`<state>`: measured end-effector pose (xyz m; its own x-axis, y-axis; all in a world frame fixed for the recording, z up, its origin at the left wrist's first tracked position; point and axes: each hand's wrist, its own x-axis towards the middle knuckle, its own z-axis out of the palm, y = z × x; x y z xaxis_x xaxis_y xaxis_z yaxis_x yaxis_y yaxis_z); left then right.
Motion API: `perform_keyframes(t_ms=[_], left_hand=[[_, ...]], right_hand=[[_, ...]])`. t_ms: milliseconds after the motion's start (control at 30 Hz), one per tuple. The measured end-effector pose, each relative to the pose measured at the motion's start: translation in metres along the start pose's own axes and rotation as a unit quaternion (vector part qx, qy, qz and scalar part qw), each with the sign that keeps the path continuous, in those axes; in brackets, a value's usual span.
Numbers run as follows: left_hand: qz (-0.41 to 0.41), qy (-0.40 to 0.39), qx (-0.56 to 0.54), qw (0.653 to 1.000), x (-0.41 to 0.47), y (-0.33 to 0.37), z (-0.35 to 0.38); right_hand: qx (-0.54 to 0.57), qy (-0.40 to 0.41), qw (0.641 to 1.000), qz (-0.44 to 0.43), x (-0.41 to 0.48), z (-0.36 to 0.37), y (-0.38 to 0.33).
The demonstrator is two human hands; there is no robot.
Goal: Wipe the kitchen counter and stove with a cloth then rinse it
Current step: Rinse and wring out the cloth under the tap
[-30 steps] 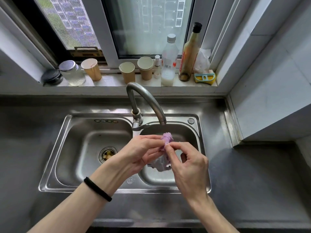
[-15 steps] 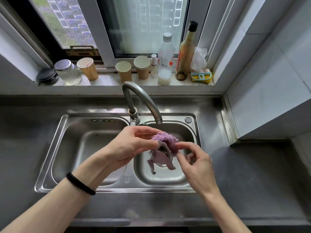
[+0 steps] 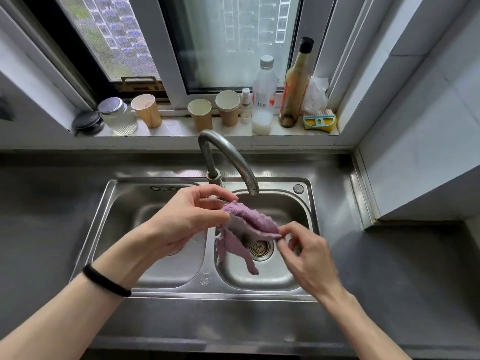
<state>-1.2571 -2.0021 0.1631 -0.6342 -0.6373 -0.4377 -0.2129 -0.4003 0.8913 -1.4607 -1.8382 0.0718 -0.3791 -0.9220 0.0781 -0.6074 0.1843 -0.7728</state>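
Now | cloth [image 3: 248, 224] stretched between hands; left hand [image 3: 181, 222] fingers pinch one end; right hand [image 3: 306, 250] fingers pinch other

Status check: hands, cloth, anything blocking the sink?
Both hands, left and right, pinching purple cloth. Cloth spread over right basin. No water visible from faucet. Nothing blocking.

The cloth [image 3: 249, 224] is a small purple rag with ragged, frayed edges, limp and crumpled. It is held in the air over the right basin of the steel sink [image 3: 309, 203], just below the tap's spout [image 3: 253, 189], stretched between two pinched corners, its lower strips dangling toward the drain [image 3: 261, 249].
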Motion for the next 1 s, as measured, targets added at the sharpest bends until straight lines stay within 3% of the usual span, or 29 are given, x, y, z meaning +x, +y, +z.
perform_keyframes(t_ms=[100, 200, 267, 367, 533, 700, 800, 933, 1000], left_hand=[[0.07, 0.033, 0.198, 0.977, 0.002, -0.007, -0.017], [0.148, 0.062, 0.403, 0.901, 0.004, -0.023, -0.017], [0.2, 0.059, 0.459, 0.864, 0.005, -0.032, -0.012], [0.222, 0.077, 0.492, 0.838, 0.008, -0.039, -0.012], [0.256, 0.102, 0.455, 0.847, 0.007, -0.028, -0.007], [0.238, 0.036, 0.396, 0.886, 0.006, -0.008, 0.003], [0.241, 0.018, 0.37, 0.897, 0.006, 0.003, 0.014], [0.255, -0.027, 0.379, 0.889, 0.008, 0.015, 0.028], [0.266, -0.036, 0.377, 0.886, 0.007, 0.016, 0.03]], right_hand=[[-0.003, 0.032, 0.999, 0.007, 0.006, -0.029, -0.007], [-0.017, 0.036, 0.999, -0.001, 0.011, -0.047, -0.021], [-0.006, 0.026, 1.0, -0.003, 0.016, -0.054, -0.031], [0.016, -0.004, 1.0, -0.001, 0.022, -0.063, -0.04], [0.008, -0.061, 0.998, 0.019, 0.027, -0.071, -0.043], [-0.096, -0.091, 0.991, 0.033, 0.031, -0.081, -0.043], [-0.141, -0.093, 0.985, -0.02, 0.032, -0.082, -0.056], [-0.129, -0.154, 0.974, -0.102, 0.038, -0.064, -0.088], [-0.147, -0.128, 0.973, -0.12, 0.045, -0.056, -0.098]])
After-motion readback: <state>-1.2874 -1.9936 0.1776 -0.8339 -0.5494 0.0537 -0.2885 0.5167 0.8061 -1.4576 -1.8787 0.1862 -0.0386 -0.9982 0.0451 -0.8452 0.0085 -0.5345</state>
